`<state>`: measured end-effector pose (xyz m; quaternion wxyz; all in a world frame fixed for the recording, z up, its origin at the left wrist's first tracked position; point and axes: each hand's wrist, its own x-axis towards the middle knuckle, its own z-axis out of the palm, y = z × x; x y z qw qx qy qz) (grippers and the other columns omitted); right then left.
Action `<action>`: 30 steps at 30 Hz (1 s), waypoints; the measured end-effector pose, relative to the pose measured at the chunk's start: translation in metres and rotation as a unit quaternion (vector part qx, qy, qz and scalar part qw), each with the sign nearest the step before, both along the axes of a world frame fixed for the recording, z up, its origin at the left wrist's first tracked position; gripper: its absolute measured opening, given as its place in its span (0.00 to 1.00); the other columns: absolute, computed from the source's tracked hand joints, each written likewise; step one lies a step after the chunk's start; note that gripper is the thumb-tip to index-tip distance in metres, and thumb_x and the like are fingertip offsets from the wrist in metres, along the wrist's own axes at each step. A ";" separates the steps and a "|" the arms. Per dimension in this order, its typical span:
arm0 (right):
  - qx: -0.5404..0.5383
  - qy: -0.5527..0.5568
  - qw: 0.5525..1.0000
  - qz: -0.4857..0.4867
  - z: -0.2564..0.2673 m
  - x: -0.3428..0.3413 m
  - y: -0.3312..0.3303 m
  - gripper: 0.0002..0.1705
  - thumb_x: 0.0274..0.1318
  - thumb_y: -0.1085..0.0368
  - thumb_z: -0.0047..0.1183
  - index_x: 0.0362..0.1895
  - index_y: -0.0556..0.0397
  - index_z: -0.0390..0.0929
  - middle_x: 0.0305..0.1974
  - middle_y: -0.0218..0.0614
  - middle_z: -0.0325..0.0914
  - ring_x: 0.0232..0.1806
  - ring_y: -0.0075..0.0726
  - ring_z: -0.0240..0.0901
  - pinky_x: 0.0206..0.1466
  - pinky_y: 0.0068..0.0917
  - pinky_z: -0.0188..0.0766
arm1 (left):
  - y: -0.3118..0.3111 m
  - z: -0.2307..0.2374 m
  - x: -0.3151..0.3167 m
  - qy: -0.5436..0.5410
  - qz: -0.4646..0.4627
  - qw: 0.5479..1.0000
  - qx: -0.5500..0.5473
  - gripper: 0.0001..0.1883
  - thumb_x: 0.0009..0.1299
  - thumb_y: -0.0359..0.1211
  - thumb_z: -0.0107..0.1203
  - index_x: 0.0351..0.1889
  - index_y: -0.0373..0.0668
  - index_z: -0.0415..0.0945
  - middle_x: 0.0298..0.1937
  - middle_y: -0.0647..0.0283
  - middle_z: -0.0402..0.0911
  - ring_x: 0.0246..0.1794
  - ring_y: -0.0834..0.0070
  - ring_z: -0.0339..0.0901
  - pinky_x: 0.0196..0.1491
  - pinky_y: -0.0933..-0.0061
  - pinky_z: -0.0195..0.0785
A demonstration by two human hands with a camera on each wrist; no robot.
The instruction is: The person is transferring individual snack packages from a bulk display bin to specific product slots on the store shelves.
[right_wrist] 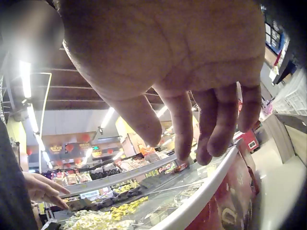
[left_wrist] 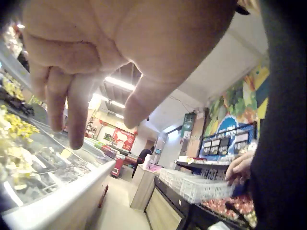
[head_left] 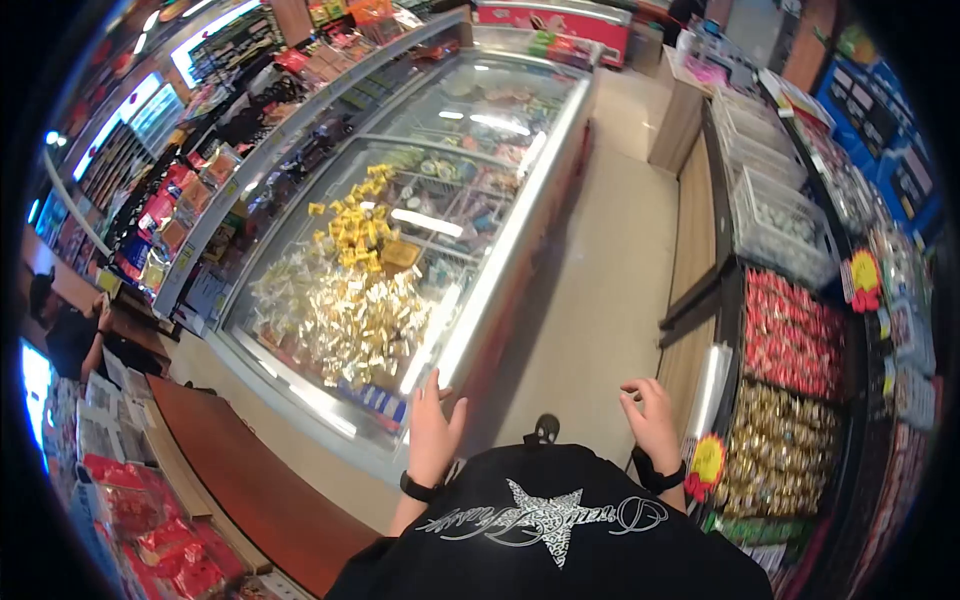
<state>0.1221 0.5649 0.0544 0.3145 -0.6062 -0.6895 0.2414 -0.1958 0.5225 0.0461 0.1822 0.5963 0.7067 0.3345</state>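
Observation:
My left hand (head_left: 430, 435) hangs with fingers extended and holds nothing, close to the near corner of a glass-topped chest freezer (head_left: 497, 275). On the freezer's glass lie heaps of small gold-wrapped packets (head_left: 365, 320) and yellow-wrapped packets (head_left: 355, 228). Over the aisle, my right hand (head_left: 652, 420) is loosely bent and empty, left of the shelf of wrapped goods. The left wrist view shows the left palm (left_wrist: 129, 43) with fingers pointing down and apart. In the right wrist view the fingers of the right hand (right_wrist: 168, 62) droop, with nothing between them.
A tiled aisle (head_left: 600, 290) runs ahead between freezer and shelf. On the right are red-wrapped pieces (head_left: 792, 335), gold-wrapped pieces (head_left: 785, 450) and white plastic baskets (head_left: 785, 235). A brown bench-like surface (head_left: 240, 480) stands at near left. Another person (head_left: 75, 335) is at far left.

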 end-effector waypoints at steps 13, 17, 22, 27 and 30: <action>-0.002 -0.038 0.971 0.236 0.007 -0.037 0.227 0.10 0.50 0.65 0.54 0.37 0.54 0.75 0.36 0.40 0.74 0.39 0.44 0.71 0.45 0.37 0.65 | 0.131 -0.022 0.017 0.034 0.164 0.986 0.002 0.26 0.61 0.36 0.57 0.56 0.35 0.66 0.50 0.49 0.72 0.52 0.53 0.68 0.57 0.58 0.59; 0.004 -0.032 0.954 0.299 -0.005 -0.072 0.279 0.10 0.51 0.66 0.53 0.38 0.56 0.74 0.34 0.42 0.73 0.36 0.43 0.71 0.43 0.34 0.68 | 0.168 -0.028 -0.005 -0.002 0.212 0.977 -0.025 0.26 0.61 0.36 0.57 0.56 0.36 0.66 0.51 0.48 0.72 0.52 0.53 0.69 0.55 0.59 0.61; 0.002 -0.013 0.941 0.339 0.009 -0.109 0.349 0.09 0.50 0.68 0.53 0.37 0.57 0.74 0.34 0.42 0.72 0.37 0.43 0.70 0.43 0.32 0.68 | 0.224 -0.021 -0.036 0.008 0.266 0.964 -0.015 0.26 0.61 0.37 0.57 0.56 0.36 0.66 0.52 0.49 0.71 0.53 0.53 0.69 0.54 0.61 0.64; -0.024 -0.029 0.931 0.364 0.015 -0.144 0.415 0.10 0.50 0.67 0.54 0.38 0.55 0.75 0.36 0.41 0.73 0.38 0.43 0.70 0.43 0.35 0.68 | 0.269 -0.019 -0.065 -0.012 0.283 0.958 -0.049 0.27 0.64 0.37 0.56 0.59 0.36 0.63 0.54 0.47 0.69 0.55 0.51 0.67 0.54 0.60 0.63; -0.083 -0.005 0.915 0.395 0.009 -0.173 0.453 0.11 0.50 0.68 0.54 0.40 0.56 0.74 0.37 0.40 0.73 0.37 0.41 0.70 0.43 0.32 0.68 | 0.284 -0.027 -0.077 0.002 0.325 0.945 -0.035 0.28 0.63 0.37 0.56 0.59 0.35 0.62 0.54 0.46 0.68 0.54 0.50 0.67 0.55 0.59 0.62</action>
